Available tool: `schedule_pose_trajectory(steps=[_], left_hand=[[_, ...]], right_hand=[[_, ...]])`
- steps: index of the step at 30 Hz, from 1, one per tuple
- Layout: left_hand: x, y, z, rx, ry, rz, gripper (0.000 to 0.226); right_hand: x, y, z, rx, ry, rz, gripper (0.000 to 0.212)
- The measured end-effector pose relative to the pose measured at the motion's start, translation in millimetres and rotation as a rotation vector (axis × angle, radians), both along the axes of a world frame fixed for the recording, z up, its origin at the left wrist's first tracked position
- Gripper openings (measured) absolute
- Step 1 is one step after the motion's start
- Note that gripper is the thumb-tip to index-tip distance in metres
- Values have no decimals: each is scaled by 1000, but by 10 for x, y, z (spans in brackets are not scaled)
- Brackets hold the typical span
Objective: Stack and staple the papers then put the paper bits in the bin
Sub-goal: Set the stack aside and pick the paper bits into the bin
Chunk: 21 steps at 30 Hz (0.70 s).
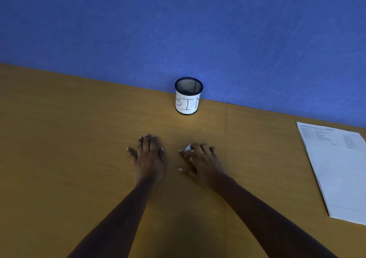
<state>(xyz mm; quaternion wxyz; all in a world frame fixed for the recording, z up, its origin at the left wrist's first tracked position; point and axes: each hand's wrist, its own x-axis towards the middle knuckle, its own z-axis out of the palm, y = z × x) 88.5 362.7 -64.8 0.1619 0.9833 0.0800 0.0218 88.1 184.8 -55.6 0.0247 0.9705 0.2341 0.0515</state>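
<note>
A small black mesh bin (pixel 188 96) with a white label reading "BIN" stands at the back of the wooden desk (pixel 79 139), against the blue wall. My left hand (pixel 148 156) lies flat on the desk, fingers spread, nothing in it. My right hand (pixel 200 160) rests beside it, palm down, with white paper bits (pixel 188 148) showing at its fingertips; most of the bits are hidden under the fingers. A stack of printed papers (pixel 336 170) lies at the right edge of the desk. No stapler is in view.
The blue partition wall (pixel 178 30) runs along the back of the desk. A seam (pixel 225 158) in the desk surface runs front to back just right of my right hand.
</note>
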Motion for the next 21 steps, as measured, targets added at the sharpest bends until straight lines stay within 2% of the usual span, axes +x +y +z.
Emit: schedule_pose_trajectory(steps=[5, 9, 11, 15, 18, 21], left_hand=[[12, 3, -13, 22, -2, -1, 54], [8, -1, -14, 19, -1, 5, 54], [8, -3, -11, 17, -5, 6, 54], [4, -1, 1, 9, -2, 3, 54], [8, -4, -20, 10, -9, 6, 54], [16, -2, -41, 25, -24, 10, 59]], right_hand=[[36, -16, 91, -5, 84, -107, 67], [58, 20, 89, 277, 135, -62, 47], [57, 72, 73, 361, 216, -43, 48], [74, 172, 49, 290, 363, -88, 51], [87, 221, 77, 204, 345, -90, 48], [102, 228, 98, 254, 328, -99, 45]])
